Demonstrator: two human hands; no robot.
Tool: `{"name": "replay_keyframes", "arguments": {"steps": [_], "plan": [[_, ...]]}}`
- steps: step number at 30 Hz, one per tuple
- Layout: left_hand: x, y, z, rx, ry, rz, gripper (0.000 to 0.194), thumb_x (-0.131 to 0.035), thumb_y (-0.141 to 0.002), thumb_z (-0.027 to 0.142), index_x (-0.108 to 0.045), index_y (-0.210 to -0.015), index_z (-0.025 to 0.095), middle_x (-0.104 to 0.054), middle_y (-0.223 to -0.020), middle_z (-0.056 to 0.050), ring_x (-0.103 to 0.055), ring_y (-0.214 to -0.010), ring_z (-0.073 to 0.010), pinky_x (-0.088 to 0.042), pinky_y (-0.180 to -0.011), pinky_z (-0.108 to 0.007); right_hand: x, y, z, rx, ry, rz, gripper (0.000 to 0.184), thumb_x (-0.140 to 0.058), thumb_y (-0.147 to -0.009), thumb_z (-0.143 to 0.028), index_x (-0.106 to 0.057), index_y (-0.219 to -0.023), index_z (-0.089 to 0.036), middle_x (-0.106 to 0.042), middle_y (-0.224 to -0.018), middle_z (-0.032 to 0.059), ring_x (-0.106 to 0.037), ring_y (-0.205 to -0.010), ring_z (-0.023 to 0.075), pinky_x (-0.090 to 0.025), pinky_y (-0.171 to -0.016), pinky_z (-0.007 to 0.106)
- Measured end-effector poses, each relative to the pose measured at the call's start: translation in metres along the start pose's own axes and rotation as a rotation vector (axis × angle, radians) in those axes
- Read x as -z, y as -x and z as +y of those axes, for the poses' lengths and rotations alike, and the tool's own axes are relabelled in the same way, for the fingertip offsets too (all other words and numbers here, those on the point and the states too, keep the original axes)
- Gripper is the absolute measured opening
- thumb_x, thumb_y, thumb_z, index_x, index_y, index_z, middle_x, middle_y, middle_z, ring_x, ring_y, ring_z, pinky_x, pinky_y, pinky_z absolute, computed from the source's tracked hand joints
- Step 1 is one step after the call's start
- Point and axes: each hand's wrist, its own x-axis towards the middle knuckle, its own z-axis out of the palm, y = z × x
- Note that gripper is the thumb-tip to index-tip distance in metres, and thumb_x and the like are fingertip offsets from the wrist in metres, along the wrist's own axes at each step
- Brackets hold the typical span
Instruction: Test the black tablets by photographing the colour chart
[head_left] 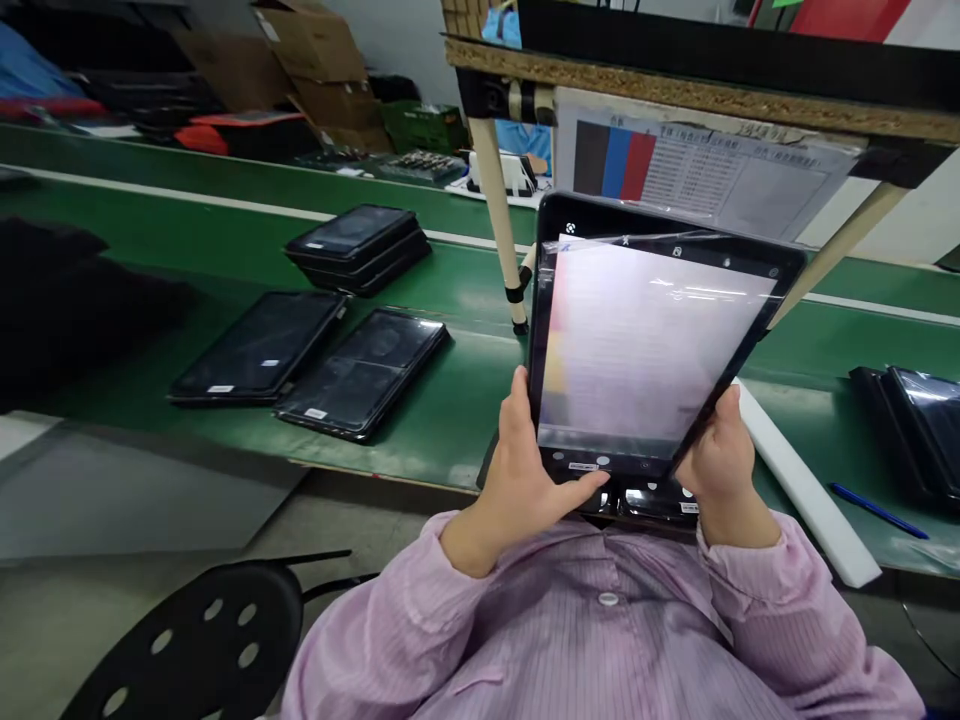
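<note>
Cardboard boxes are piled far off behind my green counter, with a black perforated stool down past my left elbow. How much room have you got?

Going left to right, a dark cloth lies at the counter's left side, then a stack of black tablets and two single tablets side by side, well apart from my hands. A pale shelf leg stands just past them.

And what are you holding?

One raised tablet, tilted up over the counter's near edge, its bottom edge just above more tablets lying below it. My left hand holds the lower left corner, the fingers closed round it, one lying across the front bezel. My right hand grips the lower right edge, its fingers shut on it too.

Anything to your right?

A white foam strip runs just beside my right hand and over the counter's edge, then a blue pen and another tablet pile. Overhead, a printed chart hangs under a wooden shelf.
</note>
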Motion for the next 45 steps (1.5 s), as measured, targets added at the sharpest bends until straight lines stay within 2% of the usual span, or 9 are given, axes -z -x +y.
{"name": "replay_keyframes", "arguments": {"steps": [6,13,18,27,31,34,36,41,45], "plan": [[-0.003,0.002,-0.002,-0.043,-0.118,0.017,0.145,-0.096,-0.068,0.052,0.003,-0.171,0.027,-0.02,-0.172,-0.028,-0.031,-0.157,-0.05,-0.037,-0.122,-0.066,-0.008,0.0,0.003,0.018,-0.063,0.056,0.064,-0.052,-0.094,-0.079,-0.074,-0.125,-0.027,-0.077,-0.131,0.0075,-0.063,-0.139,0.0317,-0.055,-0.116,0.055],[-0.007,0.001,-0.004,-0.012,-0.125,0.065,0.147,-0.096,-0.063,0.06,-0.004,-0.171,0.024,-0.023,-0.171,-0.028,-0.024,-0.16,-0.0513,-0.033,-0.124,-0.068,-0.007,-0.003,0.001,0.027,-0.036,0.025,0.068,-0.051,-0.094,-0.08,-0.071,-0.13,-0.026,-0.076,-0.133,0.0092,-0.062,-0.141,0.032,-0.054,-0.117,0.057],[-0.01,0.0,-0.007,-0.028,-0.143,0.11,0.137,-0.09,-0.07,0.065,-0.007,-0.17,0.022,-0.024,-0.17,-0.029,-0.022,-0.161,-0.0496,-0.034,-0.124,-0.066,-0.006,-0.003,0.002,0.01,-0.024,-0.007,0.07,-0.047,-0.095,-0.081,-0.071,-0.129,-0.026,-0.077,-0.129,0.0105,-0.062,-0.141,0.0327,-0.054,-0.116,0.059],[-0.009,-0.002,-0.01,-0.013,-0.096,0.072,0.144,-0.092,-0.065,0.07,-0.007,-0.17,0.022,-0.03,-0.168,-0.029,-0.035,-0.156,-0.0492,-0.036,-0.122,-0.066,-0.009,-0.004,0.001,-0.014,-0.033,0.025,0.072,-0.054,-0.09,-0.084,-0.072,-0.127,-0.025,-0.078,-0.127,0.0103,-0.065,-0.137,0.0333,-0.056,-0.114,0.057],[-0.003,-0.006,-0.005,0.082,0.261,0.092,0.12,-0.089,-0.069,0.07,-0.032,-0.165,0.023,-0.046,-0.162,-0.022,-0.046,-0.151,-0.0447,-0.04,-0.122,-0.061,-0.007,-0.002,0.002,-0.027,-0.027,0.029,0.075,-0.05,-0.091,-0.085,-0.071,-0.129,-0.024,-0.079,-0.124,0.0106,-0.065,-0.136,0.0337,-0.056,-0.114,0.058],[0.008,-0.012,0.002,0.373,0.738,0.1,0.075,-0.075,-0.085,0.07,-0.056,-0.15,0.035,-0.069,-0.141,-0.01,-0.064,-0.135,-0.0344,-0.056,-0.11,-0.049,-0.003,0.004,-0.001,-0.003,0.085,-0.015,0.074,-0.04,-0.098,-0.081,-0.065,-0.142,-0.027,-0.075,-0.134,0.009,-0.063,-0.14,0.0307,-0.055,-0.116,0.055],[0.015,-0.015,0.004,0.565,0.92,0.109,0.06,-0.08,-0.085,0.062,-0.066,-0.14,0.042,-0.076,-0.132,-0.002,-0.071,-0.126,-0.0276,-0.062,-0.101,-0.039,-0.001,0.009,-0.008,0.085,0.243,-0.081,0.073,-0.033,-0.102,-0.077,-0.052,-0.155,-0.031,-0.066,-0.149,0.0062,-0.055,-0.148,0.0277,-0.051,-0.121,0.053],[0.017,-0.016,0.0,0.717,1.039,0.112,0.055,-0.091,-0.079,0.046,-0.072,-0.13,0.053,-0.077,-0.133,0.011,-0.074,-0.121,-0.0154,-0.062,-0.092,-0.022,0.0,0.011,-0.038,0.295,0.7,-0.182,0.086,-0.018,-0.102,-0.078,-0.006,-0.174,-0.031,-0.055,-0.16,0.0072,-0.049,-0.152,0.0317,-0.047,-0.123,0.057],[0.013,-0.012,0.001,0.712,1.063,0.122,0.052,-0.093,-0.076,0.047,-0.075,-0.124,0.054,-0.079,-0.131,0.011,-0.076,-0.118,-0.0148,-0.063,-0.093,-0.021,0.001,0.002,-0.057,0.312,0.809,-0.197,0.086,-0.017,-0.102,-0.078,0.002,-0.173,-0.034,-0.06,-0.155,0.0042,-0.056,-0.144,0.0349,-0.048,-0.121,0.058]]}}
